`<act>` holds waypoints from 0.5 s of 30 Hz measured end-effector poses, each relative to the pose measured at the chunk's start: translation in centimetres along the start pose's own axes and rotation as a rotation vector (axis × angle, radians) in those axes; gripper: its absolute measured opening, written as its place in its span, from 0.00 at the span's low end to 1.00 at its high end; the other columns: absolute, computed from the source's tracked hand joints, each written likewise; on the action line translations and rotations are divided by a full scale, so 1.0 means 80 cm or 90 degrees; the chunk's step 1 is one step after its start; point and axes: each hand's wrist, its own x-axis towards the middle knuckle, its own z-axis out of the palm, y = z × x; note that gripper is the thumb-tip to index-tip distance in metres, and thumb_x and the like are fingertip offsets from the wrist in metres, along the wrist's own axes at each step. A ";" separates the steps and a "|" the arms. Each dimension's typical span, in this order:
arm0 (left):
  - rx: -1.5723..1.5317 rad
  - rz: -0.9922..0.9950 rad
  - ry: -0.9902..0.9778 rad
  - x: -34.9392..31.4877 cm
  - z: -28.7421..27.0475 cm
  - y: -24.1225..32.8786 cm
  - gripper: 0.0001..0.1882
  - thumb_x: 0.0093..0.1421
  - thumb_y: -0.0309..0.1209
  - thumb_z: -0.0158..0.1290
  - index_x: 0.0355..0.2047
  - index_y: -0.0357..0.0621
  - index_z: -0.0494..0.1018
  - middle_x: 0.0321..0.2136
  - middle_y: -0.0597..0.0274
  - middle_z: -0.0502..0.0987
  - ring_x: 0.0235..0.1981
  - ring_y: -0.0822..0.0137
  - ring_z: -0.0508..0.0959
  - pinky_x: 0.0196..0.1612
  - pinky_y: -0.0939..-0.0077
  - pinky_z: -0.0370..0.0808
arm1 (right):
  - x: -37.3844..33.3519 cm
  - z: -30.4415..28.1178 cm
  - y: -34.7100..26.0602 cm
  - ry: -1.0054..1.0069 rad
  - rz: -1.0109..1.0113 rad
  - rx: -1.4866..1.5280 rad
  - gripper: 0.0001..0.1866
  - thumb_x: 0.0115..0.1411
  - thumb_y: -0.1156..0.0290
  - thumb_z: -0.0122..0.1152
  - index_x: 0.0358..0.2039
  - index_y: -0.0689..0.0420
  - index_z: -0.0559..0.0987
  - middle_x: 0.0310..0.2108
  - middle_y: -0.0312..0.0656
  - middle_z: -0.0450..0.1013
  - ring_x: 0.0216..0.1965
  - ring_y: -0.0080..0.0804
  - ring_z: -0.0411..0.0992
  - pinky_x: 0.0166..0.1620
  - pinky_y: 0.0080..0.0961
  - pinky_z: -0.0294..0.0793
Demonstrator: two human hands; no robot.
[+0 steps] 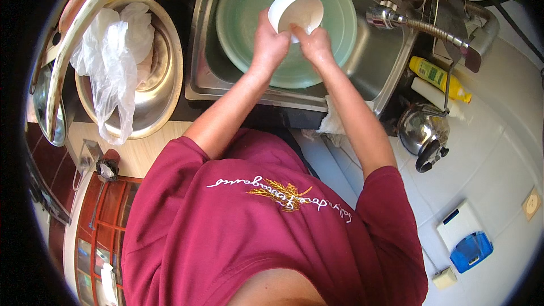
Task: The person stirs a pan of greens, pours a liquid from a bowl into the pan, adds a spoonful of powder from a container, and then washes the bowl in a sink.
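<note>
A white bowl [283, 4] is tilted on its side over a pale green basin [235, 28], its hollow turned toward me. My left hand [271, 45] is closed on the bowl's left side and lower rim. At the near rim, my right hand [315, 45] is closed on the bowl, with fingers reaching over the edge into the hollow. Part of the fingers of both hands is hidden. The basin stands in a stainless steel sink [377, 62].
To the left, a metal bowl [170, 73] holds a crumpled clear plastic bag [113, 56]. A flexible tap [419, 25] reaches in from the right. Beyond the sink's right edge are a yellow bottle [436, 76] and a metal kettle [419, 127]. A cloth [334, 119] hangs at the front edge.
</note>
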 end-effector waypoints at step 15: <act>-0.041 -0.030 -0.002 0.001 0.007 0.003 0.31 0.43 0.19 0.45 0.53 0.38 0.57 0.44 0.46 0.70 0.48 0.55 0.71 0.50 0.69 0.67 | 0.023 0.000 0.020 0.037 -0.066 0.027 0.26 0.57 0.53 0.52 0.23 0.69 0.76 0.22 0.61 0.72 0.29 0.55 0.74 0.34 0.41 0.70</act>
